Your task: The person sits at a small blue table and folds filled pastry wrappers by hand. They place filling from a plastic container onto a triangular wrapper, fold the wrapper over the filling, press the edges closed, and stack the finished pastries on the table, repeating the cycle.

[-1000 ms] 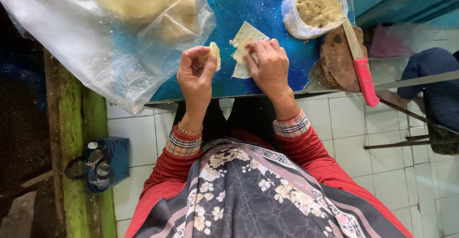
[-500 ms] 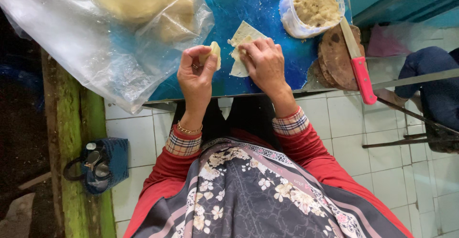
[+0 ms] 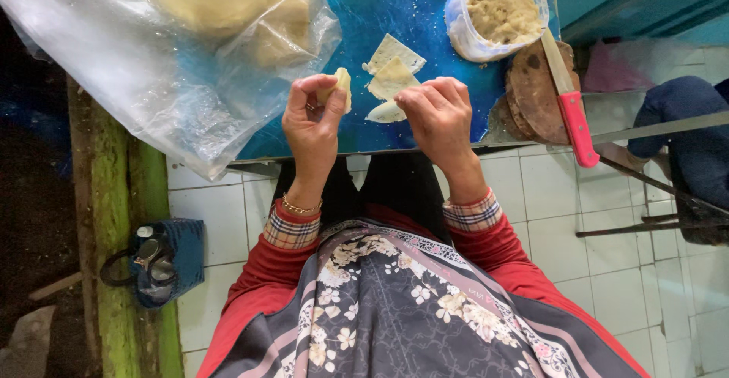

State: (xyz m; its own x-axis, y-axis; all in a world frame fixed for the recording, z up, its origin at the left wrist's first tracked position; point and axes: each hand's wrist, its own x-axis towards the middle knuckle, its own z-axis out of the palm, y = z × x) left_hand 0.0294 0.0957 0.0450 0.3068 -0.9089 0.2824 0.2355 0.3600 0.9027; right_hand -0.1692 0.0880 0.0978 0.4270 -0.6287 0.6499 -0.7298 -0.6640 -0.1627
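Note:
My left hand pinches a small pale folded dough piece between thumb and fingers, just above the near edge of the blue table. My right hand hovers beside it with its fingers curled, over a few flat dough wrappers lying on the table; whether it holds anything is hidden. A clear plastic tub of crumbly beige filling stands at the far right of the table.
A large clear plastic bag with a lump of dough covers the table's left side. A pink-handled knife rests on a round wooden board at the right edge. A blue bag sits on the tiled floor by a green post.
My right hand has lifted off the wrappers and drawn back toward me. The left hand still holds the dough piece, slightly raised.

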